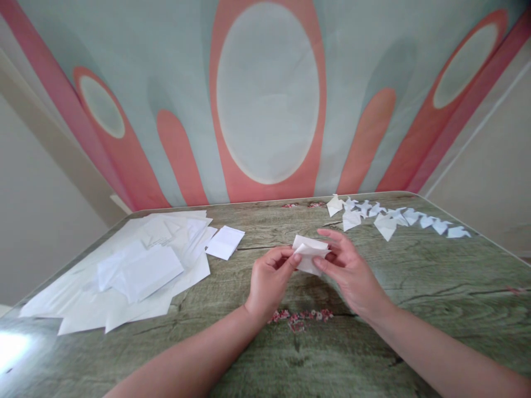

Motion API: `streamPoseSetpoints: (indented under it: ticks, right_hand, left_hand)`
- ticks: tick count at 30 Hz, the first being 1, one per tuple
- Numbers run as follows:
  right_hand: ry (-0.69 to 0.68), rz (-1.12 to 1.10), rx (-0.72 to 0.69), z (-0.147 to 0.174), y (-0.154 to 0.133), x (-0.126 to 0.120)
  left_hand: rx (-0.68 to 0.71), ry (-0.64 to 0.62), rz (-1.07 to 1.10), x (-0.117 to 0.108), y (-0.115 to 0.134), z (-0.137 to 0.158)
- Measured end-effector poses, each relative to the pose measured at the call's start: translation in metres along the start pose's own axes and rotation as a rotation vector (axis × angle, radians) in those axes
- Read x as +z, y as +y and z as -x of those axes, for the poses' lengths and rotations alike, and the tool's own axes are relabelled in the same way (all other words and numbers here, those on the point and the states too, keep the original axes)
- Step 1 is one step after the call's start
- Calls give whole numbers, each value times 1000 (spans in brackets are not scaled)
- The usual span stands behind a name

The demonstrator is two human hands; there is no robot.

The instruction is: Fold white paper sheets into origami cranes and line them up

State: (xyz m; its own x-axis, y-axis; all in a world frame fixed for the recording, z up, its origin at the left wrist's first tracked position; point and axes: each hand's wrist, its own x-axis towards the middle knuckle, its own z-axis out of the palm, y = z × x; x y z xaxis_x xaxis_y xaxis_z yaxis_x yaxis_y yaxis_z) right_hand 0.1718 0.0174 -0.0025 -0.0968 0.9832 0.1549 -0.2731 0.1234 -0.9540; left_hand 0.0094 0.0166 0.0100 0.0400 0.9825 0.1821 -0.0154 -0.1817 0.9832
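A small folded white paper [309, 255] is held up over the middle of the table, between my two hands. My left hand [271, 276] pinches its left side, with the thumb in front and the fingers behind. On the right side, the thumb of my right hand [350, 271] presses on the front of the paper. The index finger of that hand is stretched out above, and its other fingers are partly hidden behind the paper. A loose flap stands along the paper's upper edge.
Loose white paper sheets [87, 298] lie in a pile at the left, with smaller folded pieces on top. A folded white square [225, 242] sits beside them. Several folded paper birds [385, 225] stand at the back right of the wood-patterned table [448, 326]. A patterned wall [265, 190] rises behind.
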Motion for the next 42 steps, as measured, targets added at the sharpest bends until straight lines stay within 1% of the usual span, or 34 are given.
streamPoseSetpoints:
  ticks: [3,7,10,12,14,17,19,20,23,26,28,32,35,37,40,42]
  right_hand:
    - [-17,139,11,0,3,-4]
    - [4,361,50,0,5,-9]
    - [-12,425,9,0,2,-8]
    - [-8,430,-27,-1,0,-7]
    - [22,428,-39,-1,-2,-7]
    - [56,428,-48,-1,-2,-8]
    - [70,433,-59,-1,-1,-10]
    - [73,433,-59,-1,0,-11]
    - [44,418,-29,-2,2,-12]
    - [-10,409,-4,-2,2,-12]
    - [-34,440,-50,-2,-1,-10]
    - [-66,567,-225,0,-8,-7]
    - [-34,627,-264,1,-10,-7]
    - [-5,633,-247,1,-11,-8]
    - [-17,602,-211,1,-10,-9]
    - [-20,613,-229,2,-9,-8]
  left_hand:
    - [-5,2,-68,-2,-2,-1]
    - [-24,25,-79,-3,-4,-2]
    - [-36,31,-59,-2,-4,-4]
    - [-63,29,19,-1,-3,-4]
    - [-117,17,147,0,-3,-5]
    - [-249,-58,291,0,-3,-5]
    - [-327,-114,326,0,-4,-4]
    - [-345,-128,337,0,-5,-4]
    - [-315,-99,323,-1,-6,-5]
    - [-238,-50,207,-2,-7,-7]
    - [-177,-55,108,-3,-7,-6]
    - [-81,-91,-94,-3,-1,-1]
    - [-23,-61,-236,-3,4,2]
    - [-45,-49,-173,-3,3,0]
    - [-180,-82,57,-4,-3,-6]
    - [-226,-79,94,-5,-7,-9]
